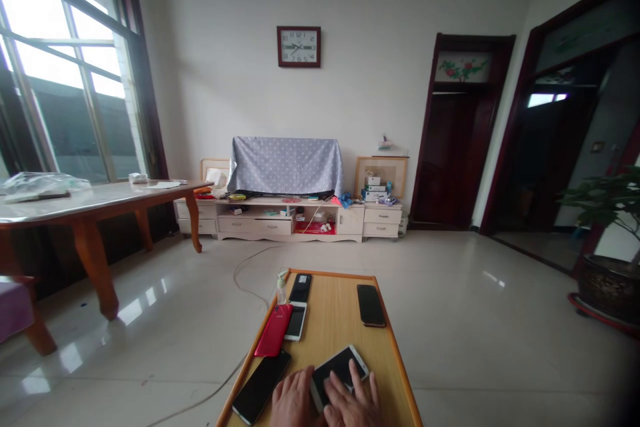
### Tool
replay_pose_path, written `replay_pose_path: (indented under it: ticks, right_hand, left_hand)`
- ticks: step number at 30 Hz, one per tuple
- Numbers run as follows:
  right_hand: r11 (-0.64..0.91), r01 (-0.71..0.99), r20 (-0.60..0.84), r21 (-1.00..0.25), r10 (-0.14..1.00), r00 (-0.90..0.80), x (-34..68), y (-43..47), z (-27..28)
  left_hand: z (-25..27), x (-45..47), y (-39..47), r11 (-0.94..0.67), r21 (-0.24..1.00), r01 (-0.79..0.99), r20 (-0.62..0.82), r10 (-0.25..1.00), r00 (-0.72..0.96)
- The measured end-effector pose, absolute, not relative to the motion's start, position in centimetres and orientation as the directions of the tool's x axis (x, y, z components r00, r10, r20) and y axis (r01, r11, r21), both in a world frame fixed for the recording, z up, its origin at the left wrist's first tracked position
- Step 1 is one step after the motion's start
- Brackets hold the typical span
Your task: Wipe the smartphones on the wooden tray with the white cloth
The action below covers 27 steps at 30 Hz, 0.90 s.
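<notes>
at far left, a window (70,60) stands behind a wooden table (107,208), on which lies crumpled clear plastic (47,183). a thin cable (210,400) runs over the tiled floor. against the back wall, a low white cabinet (240,227) carries a bulky form draped in a dotted cloth (287,163); a framed clock (299,47) hangs above. in the foreground is a narrow wooden worktop (330,307). along its left side, nearest the wearer, lies a large black phone (263,388), screen up. next, a red phone (274,330), back up, overlaps a white-framed phone (297,320). beyond these, a clear spray bottle (281,288) stands upright near the far left corner, just beside a dark phone (301,287) with a pale patch at its far end. the left hand (293,400) is at the left edge of a white phone (336,365), its fingers close together; whether it is clamped on that edge cannot be told. the white phone is at the near end of the worktop, between the hands, screen up and set at a slant; whether it rests flat cannot be determined. the right hand (353,403) lies over its screen, fingers spread apart. farther right, well apart from the hands, a black phone (371,305) lies near the right edge. beyond are a dark red door (455,153) and, at far right, a potted plant (613,283).
</notes>
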State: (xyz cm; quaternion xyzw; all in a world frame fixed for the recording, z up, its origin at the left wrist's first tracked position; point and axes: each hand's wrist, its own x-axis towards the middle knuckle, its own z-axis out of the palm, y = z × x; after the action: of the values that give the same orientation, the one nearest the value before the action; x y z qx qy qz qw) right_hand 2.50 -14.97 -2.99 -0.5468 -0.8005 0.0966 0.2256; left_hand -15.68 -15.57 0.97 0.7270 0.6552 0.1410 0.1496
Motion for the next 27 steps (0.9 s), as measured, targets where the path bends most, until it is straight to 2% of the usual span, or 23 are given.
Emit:
replay_pose_path:
  ticks: [4, 7, 15, 23, 27]
  right_hand:
    - [0.249, 0.897, 0.226, -0.365, 0.958, -0.174, 4.0, -14.4, -1.5]
    - [0.199, 0.932, 0.284, -0.303, 0.952, -0.111, 4.3, -13.8, -1.7]
    - [0.393, 0.901, 0.521, -0.184, 0.816, -0.249, 0.7, -12.5, -9.0]
    - [0.489, 0.858, 0.598, -0.156, 0.739, -0.312, 4.2, -11.0, -8.3]
    - [0.496, 0.853, 0.659, -0.161, 0.698, -0.281, 2.2, -10.9, -10.6]
  left_hand:
    - [0.8, -15.8, -15.6, -0.089, 0.409, 0.908, 0.017, 0.996, 0.091]
    - [0.8, -15.8, -15.6, -0.103, 0.402, 0.91, 0.039, 0.995, 0.095]
    - [-0.1, -16.3, -15.5, -0.117, 0.422, 0.899, 0.064, 0.993, 0.099]
    - [-1.9, -16.9, -14.9, -0.11, 0.461, 0.881, 0.091, 0.993, 0.077]
    - [-1.8, -17.0, -14.8, -0.119, 0.458, 0.881, 0.087, 0.992, 0.089]
